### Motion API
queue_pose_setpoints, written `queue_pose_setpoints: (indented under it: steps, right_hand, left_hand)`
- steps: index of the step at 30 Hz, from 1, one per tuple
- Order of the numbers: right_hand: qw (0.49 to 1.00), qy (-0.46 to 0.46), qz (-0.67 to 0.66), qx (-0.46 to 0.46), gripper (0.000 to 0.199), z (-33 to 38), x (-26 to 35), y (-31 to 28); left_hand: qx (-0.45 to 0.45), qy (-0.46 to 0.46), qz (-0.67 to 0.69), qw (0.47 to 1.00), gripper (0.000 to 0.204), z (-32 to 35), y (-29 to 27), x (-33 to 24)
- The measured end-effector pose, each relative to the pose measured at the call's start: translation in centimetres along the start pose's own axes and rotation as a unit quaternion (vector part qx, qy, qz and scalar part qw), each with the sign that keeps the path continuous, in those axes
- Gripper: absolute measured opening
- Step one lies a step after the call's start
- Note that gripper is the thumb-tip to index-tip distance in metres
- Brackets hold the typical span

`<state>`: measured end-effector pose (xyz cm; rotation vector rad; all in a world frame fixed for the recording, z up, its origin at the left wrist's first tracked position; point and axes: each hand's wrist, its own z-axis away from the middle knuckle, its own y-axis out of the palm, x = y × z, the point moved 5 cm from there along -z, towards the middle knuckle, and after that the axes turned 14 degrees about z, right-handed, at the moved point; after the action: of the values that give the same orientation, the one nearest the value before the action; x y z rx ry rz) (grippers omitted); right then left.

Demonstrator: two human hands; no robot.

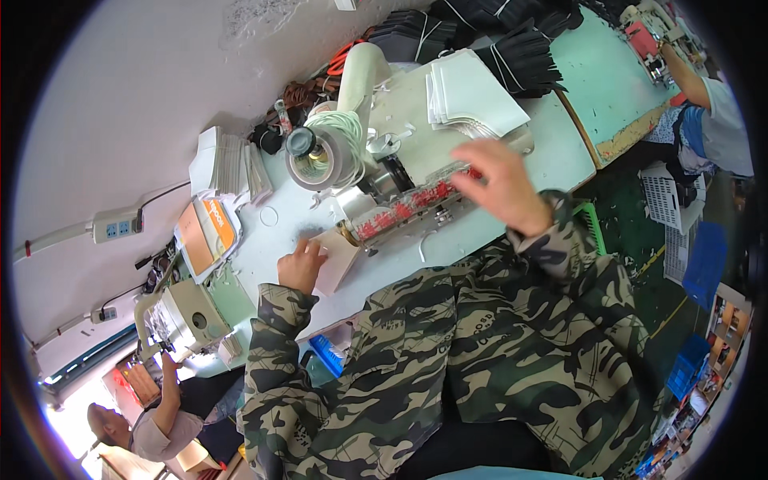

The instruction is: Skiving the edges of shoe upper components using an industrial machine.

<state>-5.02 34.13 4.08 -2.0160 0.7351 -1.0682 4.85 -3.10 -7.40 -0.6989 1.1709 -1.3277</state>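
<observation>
In front of me on the bench is a machine [408,210] with a long bed, worn red paint and a metal working end at its left. My left hand [300,266] is at the left edge of a pale beige flat piece [338,260] beside that end, fingers curled against it. My right hand [502,188] is raised over the machine's right part, thumb and fingers apart, nothing visible between them. Just beyond it lies a stack of white flat cut pieces [480,92]. A roll with pale green cord [340,132] sits at the upright arm.
Tied bundles of black pieces [520,60] lie at the back. More white pieces [228,164] and an orange-and-brown packet [210,232] are at the left. Two people work at other machines [188,320], far left and far right. Crates [672,204] stand on the floor at right.
</observation>
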Motion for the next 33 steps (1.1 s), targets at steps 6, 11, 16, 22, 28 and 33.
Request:
queue_pose_setpoints:
  steps: [6, 11, 16, 22, 28, 33]
  right_hand:
    - [0.957, 0.058, -0.198, 0.205, 0.029, 3.1, 3.6, 4.7]
    - [0.926, 0.101, -0.251, 0.263, 0.032, 4.8, 2.3, 6.2]
    - [0.836, 0.183, -0.387, 0.342, 0.033, 4.9, 4.7, 8.5]
    - [0.927, 0.047, -0.114, 0.355, 0.023, 2.0, 5.5, 9.8]
    - [0.968, -0.011, -0.08, 0.236, 0.036, -1.6, 3.2, 6.8]
    - [0.944, -0.068, -0.015, 0.323, 0.043, -7.4, 1.2, 8.4]
  left_hand:
    - [-0.095, 0.091, 0.023, 0.991, 0.029, -0.3, -1.0, -0.4]
    - [0.076, -0.035, 0.24, 0.967, 0.024, -1.7, -3.4, 1.0]
    - [0.235, 0.055, 0.532, 0.811, 0.021, -3.6, -9.4, -9.0]
    - [0.187, 0.067, 0.418, 0.886, 0.024, -7.4, -7.8, -7.9]
    - [0.09, 0.074, 0.412, 0.904, 0.021, -9.7, -8.0, -7.6]
    - [0.078, 0.061, 0.441, 0.892, 0.021, -10.1, -9.6, -11.4]
